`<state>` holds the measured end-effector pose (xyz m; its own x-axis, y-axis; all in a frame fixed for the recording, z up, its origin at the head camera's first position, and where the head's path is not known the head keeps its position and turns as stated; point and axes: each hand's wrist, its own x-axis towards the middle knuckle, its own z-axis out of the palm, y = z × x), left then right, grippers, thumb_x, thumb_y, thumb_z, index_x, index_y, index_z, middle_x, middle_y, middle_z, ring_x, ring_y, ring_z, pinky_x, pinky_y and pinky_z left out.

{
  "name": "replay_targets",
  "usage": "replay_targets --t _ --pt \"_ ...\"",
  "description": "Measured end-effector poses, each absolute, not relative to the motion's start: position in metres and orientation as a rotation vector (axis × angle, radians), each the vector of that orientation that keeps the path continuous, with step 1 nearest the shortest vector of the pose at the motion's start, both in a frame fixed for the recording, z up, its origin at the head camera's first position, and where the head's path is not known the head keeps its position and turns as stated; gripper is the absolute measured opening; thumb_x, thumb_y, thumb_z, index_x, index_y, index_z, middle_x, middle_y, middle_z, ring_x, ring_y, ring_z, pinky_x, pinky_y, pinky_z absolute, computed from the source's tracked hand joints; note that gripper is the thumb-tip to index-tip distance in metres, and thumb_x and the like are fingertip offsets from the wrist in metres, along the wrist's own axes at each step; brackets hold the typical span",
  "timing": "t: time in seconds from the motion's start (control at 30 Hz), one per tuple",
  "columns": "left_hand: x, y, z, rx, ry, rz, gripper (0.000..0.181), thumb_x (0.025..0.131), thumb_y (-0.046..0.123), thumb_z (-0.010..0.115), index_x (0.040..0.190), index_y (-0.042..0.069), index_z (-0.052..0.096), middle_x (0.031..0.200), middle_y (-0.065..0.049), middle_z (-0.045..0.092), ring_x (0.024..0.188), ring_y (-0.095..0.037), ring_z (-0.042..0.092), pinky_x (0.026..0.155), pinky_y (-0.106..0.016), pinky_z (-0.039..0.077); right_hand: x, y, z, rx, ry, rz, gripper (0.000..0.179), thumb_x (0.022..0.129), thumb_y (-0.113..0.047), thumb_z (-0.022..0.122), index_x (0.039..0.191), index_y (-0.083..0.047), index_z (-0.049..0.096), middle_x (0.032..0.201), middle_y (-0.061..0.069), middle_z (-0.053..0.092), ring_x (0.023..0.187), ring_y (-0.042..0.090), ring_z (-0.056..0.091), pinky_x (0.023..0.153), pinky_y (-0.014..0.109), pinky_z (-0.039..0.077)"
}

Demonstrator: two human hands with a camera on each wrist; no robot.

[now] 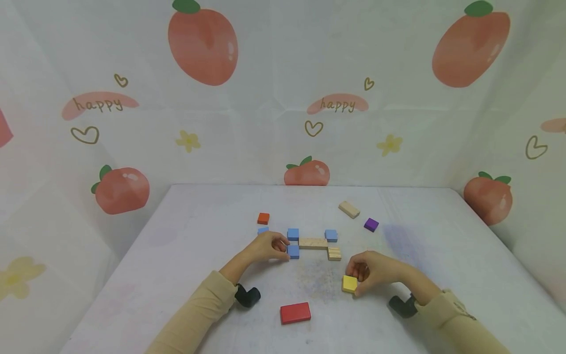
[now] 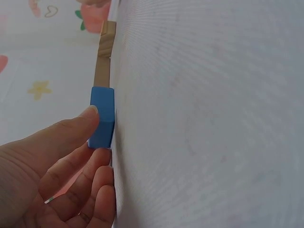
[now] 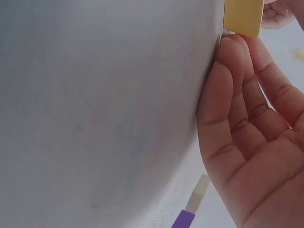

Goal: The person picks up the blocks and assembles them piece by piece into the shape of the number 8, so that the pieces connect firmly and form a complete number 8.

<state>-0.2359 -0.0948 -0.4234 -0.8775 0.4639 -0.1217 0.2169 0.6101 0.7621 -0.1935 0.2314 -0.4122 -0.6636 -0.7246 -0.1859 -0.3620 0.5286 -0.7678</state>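
My left hand (image 1: pixel 267 247) pinches a blue square block (image 1: pixel 293 252) between thumb and fingers; in the left wrist view the thumb lies along that block's side. The block sits at the near left corner of a small arrangement. Behind it is another blue block (image 1: pixel 293 234), beside them a long wooden block (image 1: pixel 313 243), and at the right end a third blue block (image 1: pixel 331 235) and a ridged wooden block (image 1: pixel 334 253). Nearer and to the right, my right hand (image 1: pixel 376 270) holds a yellow square block (image 1: pixel 349 284) low over the table, its other fingers curled against the surface.
An orange block (image 1: pixel 263 218) lies at the back left, with one more blue block (image 1: pixel 263 230) partly hidden behind my left hand. At the back right are a pale wooden block (image 1: pixel 349 209) and a purple block (image 1: pixel 371 224). A red block (image 1: pixel 295 313) lies in front, between my arms.
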Motion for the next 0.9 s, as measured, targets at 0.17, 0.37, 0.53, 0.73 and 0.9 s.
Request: replay_targets --t 0.17,0.37,0.53,0.73,0.9 --pt "-0.236 -0.094 -0.423 0.539 2.53 1.137 0.031 0.076 0.016 0.076 0.103 0.005 0.066 0.082 -0.002 0.066 0.074 -0.009 0.055 0.07 -0.022 0.048 -0.193 0.23 -0.412 -0.887 2.301 -0.947 0.032 0.07 -0.024 0.08 0.091 -0.008 0.061 0.078 -0.002 0.058 0.071 0.0 0.051 0.063 0.017 0.047" --pt "-0.235 -0.094 -0.423 0.539 2.539 1.127 0.031 0.076 0.016 0.076 0.104 0.005 0.066 0.082 -0.003 0.065 0.074 -0.01 0.055 0.07 -0.022 0.047 -0.193 0.229 -0.411 -0.907 2.308 -0.946 0.031 0.071 -0.024 0.079 0.09 -0.008 0.062 0.079 -0.002 0.06 0.071 0.0 0.052 0.064 0.017 0.048" --pt "-0.235 -0.094 -0.423 0.519 2.539 1.122 0.031 0.076 0.017 0.076 0.104 0.006 0.066 0.083 -0.002 0.066 0.075 -0.009 0.055 0.07 -0.021 0.047 -0.194 0.227 -0.411 -0.933 2.32 -0.965 0.027 0.074 -0.023 0.077 0.092 -0.008 0.063 0.081 -0.001 0.062 0.072 0.0 0.054 0.066 0.018 0.049" --pt "-0.235 -0.094 -0.421 0.523 2.529 1.132 0.032 0.076 0.016 0.076 0.104 0.005 0.066 0.083 -0.003 0.066 0.075 -0.01 0.054 0.067 -0.02 0.045 -0.196 0.222 -0.412 -0.936 2.391 -0.969 0.025 0.075 -0.023 0.076 0.091 -0.009 0.063 0.08 0.0 0.062 0.071 -0.001 0.054 0.067 0.019 0.051" --pt "-0.234 -0.095 -0.421 0.541 2.531 1.131 0.032 0.076 0.016 0.076 0.104 0.005 0.066 0.084 -0.003 0.066 0.074 -0.01 0.054 0.067 -0.02 0.046 -0.196 0.218 -0.412 -0.895 2.455 -0.973 0.025 0.076 -0.02 0.076 0.092 -0.007 0.063 0.081 0.0 0.063 0.071 -0.002 0.053 0.067 0.019 0.051"
